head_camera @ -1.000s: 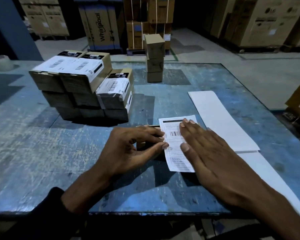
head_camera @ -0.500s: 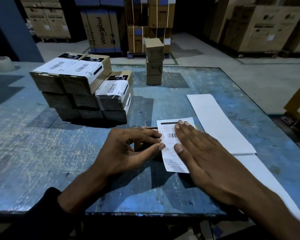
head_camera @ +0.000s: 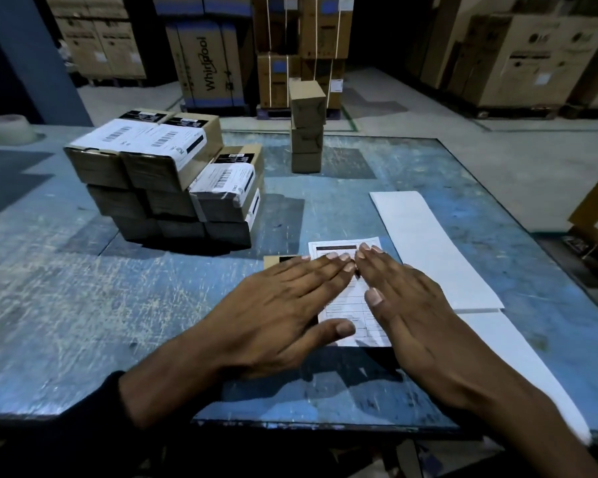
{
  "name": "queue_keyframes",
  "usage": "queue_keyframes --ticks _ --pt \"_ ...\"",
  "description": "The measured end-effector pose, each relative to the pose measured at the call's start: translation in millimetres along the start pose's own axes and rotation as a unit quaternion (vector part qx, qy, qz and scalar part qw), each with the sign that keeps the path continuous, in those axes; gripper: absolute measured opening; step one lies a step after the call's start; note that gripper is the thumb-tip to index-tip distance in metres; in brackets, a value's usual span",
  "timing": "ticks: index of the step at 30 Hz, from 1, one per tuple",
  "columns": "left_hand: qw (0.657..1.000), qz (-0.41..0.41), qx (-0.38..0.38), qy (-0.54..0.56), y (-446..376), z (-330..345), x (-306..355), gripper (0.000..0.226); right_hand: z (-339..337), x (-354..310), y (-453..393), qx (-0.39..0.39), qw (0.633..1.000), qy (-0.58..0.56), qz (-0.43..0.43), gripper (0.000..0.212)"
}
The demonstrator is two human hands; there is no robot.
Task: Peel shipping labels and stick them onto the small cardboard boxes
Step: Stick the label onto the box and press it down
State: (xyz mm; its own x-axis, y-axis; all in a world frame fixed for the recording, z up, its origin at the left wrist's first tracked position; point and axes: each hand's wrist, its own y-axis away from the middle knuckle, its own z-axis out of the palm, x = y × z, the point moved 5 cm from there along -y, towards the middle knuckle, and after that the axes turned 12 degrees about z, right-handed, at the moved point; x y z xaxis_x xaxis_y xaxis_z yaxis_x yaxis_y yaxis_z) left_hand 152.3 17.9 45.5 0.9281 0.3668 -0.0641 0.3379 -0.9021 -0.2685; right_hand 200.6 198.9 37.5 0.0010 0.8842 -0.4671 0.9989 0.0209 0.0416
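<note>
Nothing is being gripped: both hands are being held flat with straight fingers. By the left hand (head_camera: 277,305) and the right hand (head_camera: 408,305) a white shipping label (head_camera: 351,305) is being pressed down onto a small cardboard box (head_camera: 280,261), which is lying on the blue table (head_camera: 83,305). Labelled boxes (head_camera: 166,174) are being kept stacked well apart, to the left.

Scratched blue table (head_camera: 83,305) — box stacks (head_camera: 166,181), white label strip (head_camera: 425,243), tape roll (head_camera: 7,129).
</note>
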Motion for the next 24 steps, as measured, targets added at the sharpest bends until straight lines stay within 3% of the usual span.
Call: queue_keyframes --ticks 9,13,16,20,24 --pt "0.997 -0.045 0.063 0.002 15 -22 -6 0.077 0 1 0 -0.022 1.000 -0.018 0.010 0.073" --pt "0.997 0.031 0.052 0.052 -5 -15 1 0.071 1 4 -3 -0.020 1.000 -0.008 0.007 0.074" --pt "0.994 0.020 0.062 0.089 13 -14 -11 0.069 1 4 -3 -0.024 1.000 -0.002 0.001 0.074" --pt "0.985 -0.017 0.139 0.105 27 -20 -22 0.055 1 4 -4 -0.028 0.999 -0.008 0.015 0.075" --pt "0.935 -0.056 0.286 0.202 14 -22 -27 0.012 -3 4 4 -0.029 0.999 -0.024 0.003 0.077"
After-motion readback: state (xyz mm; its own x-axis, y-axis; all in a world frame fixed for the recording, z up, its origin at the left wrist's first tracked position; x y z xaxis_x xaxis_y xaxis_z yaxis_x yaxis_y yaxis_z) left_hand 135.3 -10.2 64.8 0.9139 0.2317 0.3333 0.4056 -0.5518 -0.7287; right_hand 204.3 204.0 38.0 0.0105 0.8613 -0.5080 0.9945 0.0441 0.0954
